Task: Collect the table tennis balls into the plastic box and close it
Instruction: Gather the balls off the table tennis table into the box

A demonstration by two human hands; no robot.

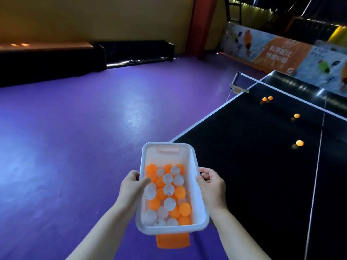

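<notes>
I hold a white plastic box (197, 199) in the air beside the near left corner of the table. My left hand (132, 186) grips its left rim, thumb inside over the balls. My right hand (213, 186) grips the right rim. Several orange and white balls (167, 196) fill the box's near half. An orange latch flap (172, 240) hangs from its near end. No lid is in view. On the black table (253, 166) lie loose orange balls: one at mid-table (299, 143), one farther (296, 115), and two by the net (267, 98).
The net (244, 82) and its post cross the table at the far end. Purple floor (84, 128) spreads to the left. Dark benches (131, 51) line the far wall, and a printed barrier (281, 53) stands behind the table.
</notes>
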